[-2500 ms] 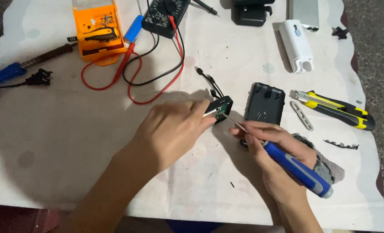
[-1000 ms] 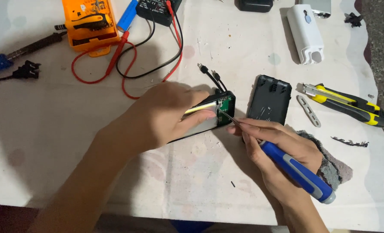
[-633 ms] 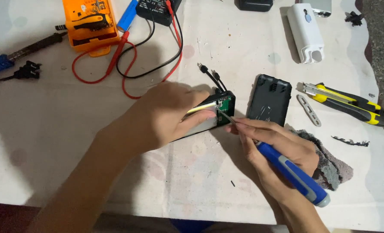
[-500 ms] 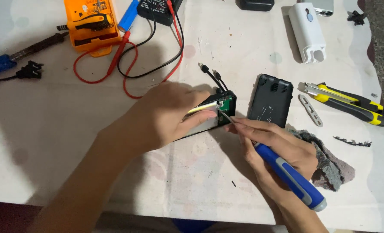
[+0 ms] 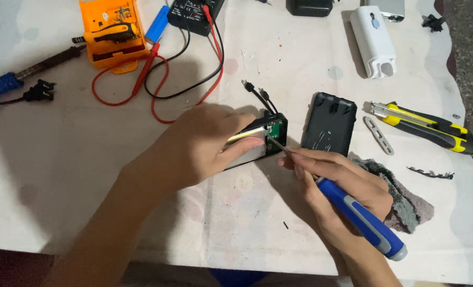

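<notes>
My left hand (image 5: 204, 146) grips a small black device (image 5: 262, 139) with an exposed green circuit board, holding it tilted on the white table cover (image 5: 61, 159). My right hand (image 5: 334, 183) holds a blue-handled screwdriver (image 5: 361, 218), its thin metal tip resting on the board's corner beside my left thumb. Two short black wires (image 5: 258, 96) stick out from the device's far end. The device's black back cover (image 5: 329, 124) lies flat just to the right.
A yellow-black utility knife (image 5: 425, 126), a small metal strip (image 5: 378, 135) and a grey rag (image 5: 401, 194) lie at right. A white cylinder-shaped device (image 5: 373, 40), orange tool case (image 5: 113, 32), multimeter (image 5: 194, 11) with red and black leads, and a blue soldering iron (image 5: 13, 79) sit farther back.
My left hand tilted the black device up off the table. My right hand brought the screwdriver tip from the table onto the circuit board's corner.
</notes>
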